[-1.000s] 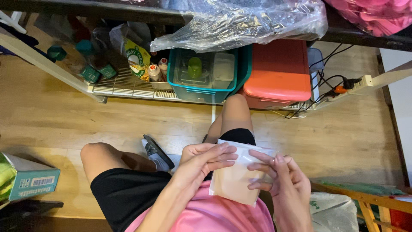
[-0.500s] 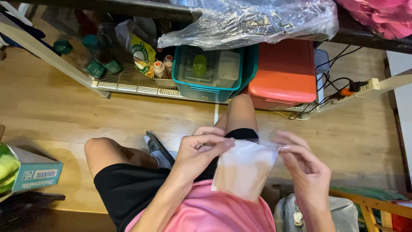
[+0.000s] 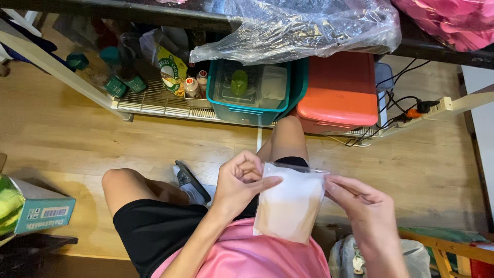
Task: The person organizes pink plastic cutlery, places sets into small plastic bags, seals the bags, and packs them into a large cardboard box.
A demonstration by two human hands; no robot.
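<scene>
I sit on a wooden floor with my knees bent, wearing black shorts and a pink top. Both hands hold a small clear plastic bag with something white and pale tan inside, above my lap. My left hand pinches the bag's top left corner, fingers curled. At the top right edge, my right hand grips it between thumb and fingers. The bag hangs upright between them.
A low wire shelf ahead carries green-capped bottles, a teal bin and an orange-lidded box. Crumpled clear plastic hangs above. A power strip lies right, a green carton left, a bagged bin near my right arm.
My hands have moved apart to the bag's top corners and lifted it a little, so it now hangs stretched between them. The view has shifted slightly.
</scene>
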